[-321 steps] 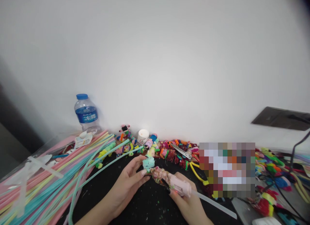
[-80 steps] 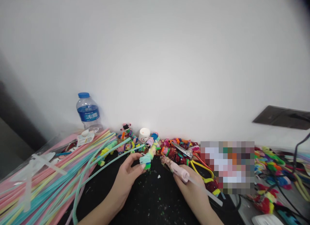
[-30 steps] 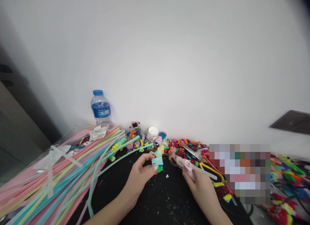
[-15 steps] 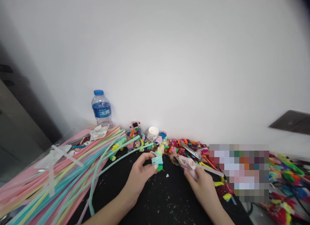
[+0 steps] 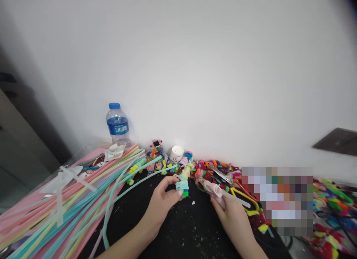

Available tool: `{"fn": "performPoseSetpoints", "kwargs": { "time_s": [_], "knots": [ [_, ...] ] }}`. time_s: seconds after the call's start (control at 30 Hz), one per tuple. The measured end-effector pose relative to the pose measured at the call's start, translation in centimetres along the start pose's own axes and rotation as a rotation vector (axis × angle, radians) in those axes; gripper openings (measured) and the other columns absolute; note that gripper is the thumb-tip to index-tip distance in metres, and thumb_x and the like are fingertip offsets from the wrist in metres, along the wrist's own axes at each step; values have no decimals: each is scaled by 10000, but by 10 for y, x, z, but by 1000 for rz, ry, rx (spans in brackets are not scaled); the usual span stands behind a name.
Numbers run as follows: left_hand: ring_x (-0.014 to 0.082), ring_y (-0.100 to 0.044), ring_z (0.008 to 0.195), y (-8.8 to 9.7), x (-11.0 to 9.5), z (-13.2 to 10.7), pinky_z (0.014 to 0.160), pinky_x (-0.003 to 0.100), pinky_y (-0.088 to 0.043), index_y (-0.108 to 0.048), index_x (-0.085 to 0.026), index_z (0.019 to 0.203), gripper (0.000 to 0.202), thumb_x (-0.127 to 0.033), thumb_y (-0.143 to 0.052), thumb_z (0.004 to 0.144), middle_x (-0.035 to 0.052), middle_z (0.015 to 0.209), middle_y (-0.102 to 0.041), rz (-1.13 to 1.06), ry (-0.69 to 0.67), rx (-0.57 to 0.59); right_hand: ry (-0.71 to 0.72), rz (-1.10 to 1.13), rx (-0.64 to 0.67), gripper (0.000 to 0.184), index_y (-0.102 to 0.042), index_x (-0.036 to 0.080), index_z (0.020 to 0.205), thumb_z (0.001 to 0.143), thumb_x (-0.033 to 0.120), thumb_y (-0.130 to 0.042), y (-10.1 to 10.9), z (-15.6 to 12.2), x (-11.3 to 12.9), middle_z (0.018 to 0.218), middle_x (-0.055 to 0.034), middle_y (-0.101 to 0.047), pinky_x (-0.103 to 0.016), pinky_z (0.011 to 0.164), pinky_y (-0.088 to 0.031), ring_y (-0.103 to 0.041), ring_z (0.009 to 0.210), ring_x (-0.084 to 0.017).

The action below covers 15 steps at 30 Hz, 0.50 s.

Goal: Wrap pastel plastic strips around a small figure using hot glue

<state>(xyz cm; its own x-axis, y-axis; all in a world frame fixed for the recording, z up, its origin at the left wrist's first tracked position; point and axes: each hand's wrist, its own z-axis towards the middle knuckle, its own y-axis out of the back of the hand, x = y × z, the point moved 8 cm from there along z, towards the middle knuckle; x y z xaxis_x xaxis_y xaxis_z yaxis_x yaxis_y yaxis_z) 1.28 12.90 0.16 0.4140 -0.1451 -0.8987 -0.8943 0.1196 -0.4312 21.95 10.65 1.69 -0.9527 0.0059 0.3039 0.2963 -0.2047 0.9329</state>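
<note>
My left hand (image 5: 161,203) pinches a small fuzzy craft piece (image 5: 182,184) wound from teal, green and yellow pipe cleaner, held just above the black table mat (image 5: 178,233). My right hand (image 5: 232,216) grips a pink hot glue gun (image 5: 213,189) with a clear glue stick (image 5: 238,200) sticking out of its back. The gun's nozzle points left toward the craft piece, a short gap away.
A big sheaf of long pastel pipe cleaners (image 5: 55,210) covers the left side. A water bottle (image 5: 118,125), a small white jar (image 5: 176,153), scissors (image 5: 221,174) and several finished colourful pieces (image 5: 206,169) line the wall. More bright pieces (image 5: 331,203) lie at the right.
Over ten seconds the glue gun has drawn back from the craft piece, and the view has swung left. In the last second both hands have stayed almost still.
</note>
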Motion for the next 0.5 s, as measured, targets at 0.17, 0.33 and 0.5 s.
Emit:
{"fn": "performPoseSetpoints", "kwargs": {
  "time_s": [0.17,0.33,0.5],
  "knots": [
    [148,-559,778,-1,-1,-1,715,270,-469,-582,-203,874,234,-244,-691,670,10,927,-562,9,6,1,14,-18,-1,216,-618,183,740,854,294,-471,-1,2,0,659,-58,-658,-238,581,-416,-629,622,-197],
    [160,-560,784,-2,-5,-4,708,277,-469,-591,-197,864,235,-250,-695,660,16,917,-571,14,-14,-26,38,-38,-68,302,-573,178,610,831,364,-486,-1,3,-7,546,-45,-604,-244,504,-381,-577,517,-189],
    [164,-566,779,-2,-7,-4,705,285,-473,-601,-198,851,241,-261,-708,645,13,904,-580,14,-6,-42,65,102,-91,328,-597,165,674,830,414,-450,-1,3,-11,619,-66,-642,-257,535,-411,-585,555,-193]
  ]
}}
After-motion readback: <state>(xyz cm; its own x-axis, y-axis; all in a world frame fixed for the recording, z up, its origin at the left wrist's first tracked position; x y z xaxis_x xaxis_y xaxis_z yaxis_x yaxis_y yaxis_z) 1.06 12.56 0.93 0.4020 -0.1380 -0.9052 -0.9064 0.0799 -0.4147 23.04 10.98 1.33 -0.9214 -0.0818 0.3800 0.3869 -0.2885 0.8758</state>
